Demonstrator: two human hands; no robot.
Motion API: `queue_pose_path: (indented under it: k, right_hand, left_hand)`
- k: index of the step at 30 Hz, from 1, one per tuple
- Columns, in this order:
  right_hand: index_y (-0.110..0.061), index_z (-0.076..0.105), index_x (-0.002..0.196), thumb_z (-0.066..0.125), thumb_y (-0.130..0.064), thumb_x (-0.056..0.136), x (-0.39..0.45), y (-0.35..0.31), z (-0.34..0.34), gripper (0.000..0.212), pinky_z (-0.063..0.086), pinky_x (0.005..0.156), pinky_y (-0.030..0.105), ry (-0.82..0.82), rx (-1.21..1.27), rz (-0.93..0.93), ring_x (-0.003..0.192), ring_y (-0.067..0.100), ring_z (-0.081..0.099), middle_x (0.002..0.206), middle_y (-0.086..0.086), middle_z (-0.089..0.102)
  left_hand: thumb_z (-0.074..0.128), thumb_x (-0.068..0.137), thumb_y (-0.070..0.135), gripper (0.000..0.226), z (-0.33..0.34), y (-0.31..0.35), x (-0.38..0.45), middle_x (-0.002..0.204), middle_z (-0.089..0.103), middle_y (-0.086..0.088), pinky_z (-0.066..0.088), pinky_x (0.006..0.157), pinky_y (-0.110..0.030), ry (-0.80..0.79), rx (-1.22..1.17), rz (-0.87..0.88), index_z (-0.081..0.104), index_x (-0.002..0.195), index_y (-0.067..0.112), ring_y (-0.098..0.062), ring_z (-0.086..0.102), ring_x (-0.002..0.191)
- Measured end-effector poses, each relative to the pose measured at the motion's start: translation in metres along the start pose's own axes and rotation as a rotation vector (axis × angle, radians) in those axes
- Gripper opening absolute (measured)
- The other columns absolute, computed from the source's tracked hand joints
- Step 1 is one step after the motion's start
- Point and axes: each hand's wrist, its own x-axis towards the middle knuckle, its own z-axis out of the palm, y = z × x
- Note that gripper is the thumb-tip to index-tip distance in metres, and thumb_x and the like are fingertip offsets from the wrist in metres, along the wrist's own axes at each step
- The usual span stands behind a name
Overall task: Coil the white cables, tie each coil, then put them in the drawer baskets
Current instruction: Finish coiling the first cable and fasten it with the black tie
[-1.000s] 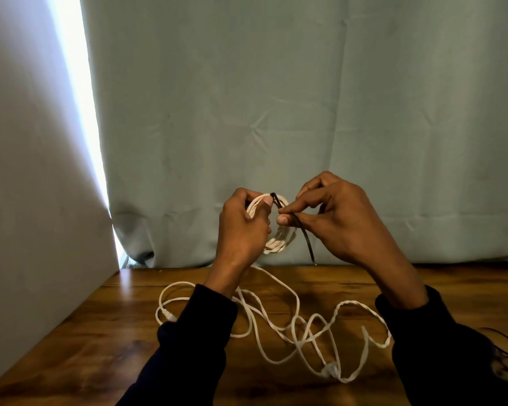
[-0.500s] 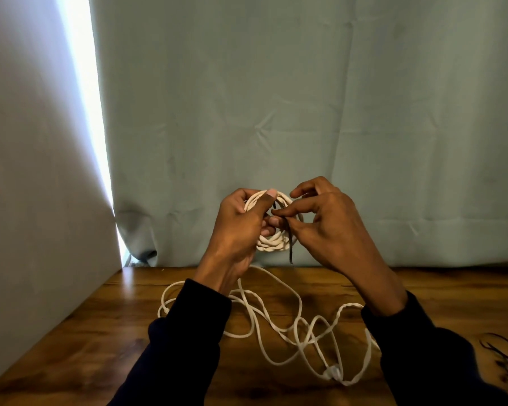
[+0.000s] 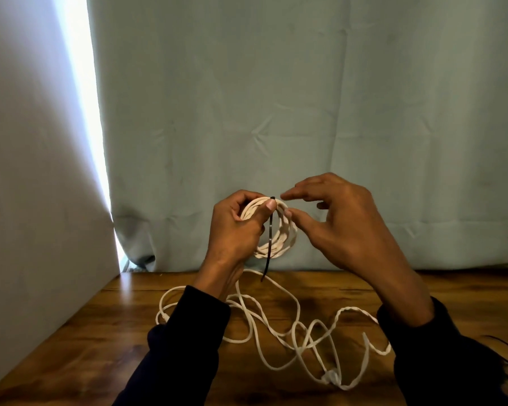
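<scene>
Left hand [image 3: 235, 230] grips white coil [image 3: 279, 230] held above wooden table [image 3: 100, 332], thumb pressing black cable tie [image 3: 269, 244] against coil at 12 o'clock; tie tail hangs toward 6. Right hand [image 3: 343, 227] at coil's 3 o'clock, fingers spread and relaxed, holding nothing, thumb tip just beside coil. Loose white cable [image 3: 291, 332] sprawls on table below, between dark sleeves [image 3: 188, 341].

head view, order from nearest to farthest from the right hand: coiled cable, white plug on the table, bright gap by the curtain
From the right hand:
1. coiled cable, just left of its fingertips, held up by the left hand.
2. white plug, below on the table.
3. bright gap, far upper left.
</scene>
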Motion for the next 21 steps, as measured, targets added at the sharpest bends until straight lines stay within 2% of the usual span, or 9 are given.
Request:
queue_pose_path:
  k: [2,5,9,11,14,17,19,21]
  right_hand:
    - [-0.029,0.066,0.125,0.078,-0.039,0.082,0.002,-0.001,0.005,0.045,0.055,0.093,0.030,-0.010,0.083,0.083,0.110,0.008,0.061,0.128,-0.006,0.065]
    - [-0.025,0.058,0.129,0.084,-0.033,0.076,0.004,0.003,0.014,0.060,0.053,0.086,0.023,-0.103,0.181,0.206,0.105,0.011,0.066,0.122,-0.004,0.068]
    - [-0.023,0.059,0.123,0.084,-0.021,0.078,0.006,0.015,0.022,0.051,0.057,0.067,0.017,-0.128,0.351,0.316,0.080,0.006,0.070,0.096,-0.006,0.072]
    - [-0.021,0.063,0.114,0.082,-0.022,0.080,0.004,0.018,0.027,0.038,0.056,0.063,0.016,-0.074,0.296,0.290,0.072,0.006,0.068,0.086,-0.009,0.069]
    - [-0.021,0.066,0.106,0.078,-0.029,0.083,0.000,0.018,0.033,0.027,0.047,0.056,0.007,0.044,0.145,0.189,0.066,0.004,0.062,0.082,-0.010,0.065]
    - [-0.022,0.067,0.112,0.074,-0.034,0.086,-0.005,0.015,0.042,0.030,0.055,0.057,0.018,0.128,0.013,0.068,0.062,0.010,0.062,0.082,-0.002,0.069]
    - [-0.021,0.069,0.115,0.072,-0.031,0.088,-0.007,0.014,0.048,0.028,0.059,0.061,0.027,0.157,-0.030,0.031,0.065,0.015,0.064,0.086,0.002,0.074]
    - [-0.021,0.072,0.115,0.071,-0.027,0.090,-0.007,0.013,0.050,0.026,0.059,0.066,0.027,0.172,0.026,0.043,0.071,0.014,0.066,0.091,0.002,0.076]
  left_hand:
    - [0.073,0.089,0.024,0.012,0.002,0.001,-0.001,0.085,0.072,0.002,0.052,0.059,-0.015,-0.026,0.004,0.000,0.074,0.099,0.018,-0.011,0.065,0.072]
    - [0.075,0.087,0.022,0.010,0.003,0.001,-0.003,0.084,0.073,0.005,0.053,0.063,-0.016,-0.062,-0.017,0.006,0.075,0.096,0.019,-0.010,0.068,0.077]
    - [0.076,0.086,0.019,0.009,0.001,0.003,-0.003,0.083,0.075,0.006,0.052,0.062,-0.015,-0.114,-0.030,0.023,0.077,0.094,0.017,-0.006,0.069,0.076]
    - [0.076,0.085,0.019,0.011,0.000,0.004,-0.003,0.083,0.076,0.003,0.052,0.062,-0.018,-0.161,-0.032,0.020,0.078,0.095,0.015,-0.008,0.068,0.072]
    - [0.076,0.085,0.018,0.011,-0.003,0.006,-0.003,0.081,0.075,0.000,0.051,0.062,-0.022,-0.193,-0.054,-0.008,0.078,0.095,0.013,-0.010,0.065,0.067]
    - [0.075,0.086,0.016,0.011,-0.006,0.007,-0.003,0.082,0.075,-0.002,0.052,0.063,-0.024,-0.226,-0.074,-0.008,0.078,0.095,0.011,-0.012,0.066,0.068]
    - [0.075,0.085,0.014,0.011,-0.007,0.008,-0.003,0.082,0.075,-0.004,0.053,0.062,-0.025,-0.255,-0.082,0.012,0.078,0.095,0.011,-0.012,0.066,0.067]
    - [0.076,0.085,0.013,0.010,-0.007,0.008,-0.003,0.080,0.075,-0.005,0.053,0.061,-0.025,-0.259,-0.092,0.025,0.077,0.095,0.010,-0.012,0.064,0.064]
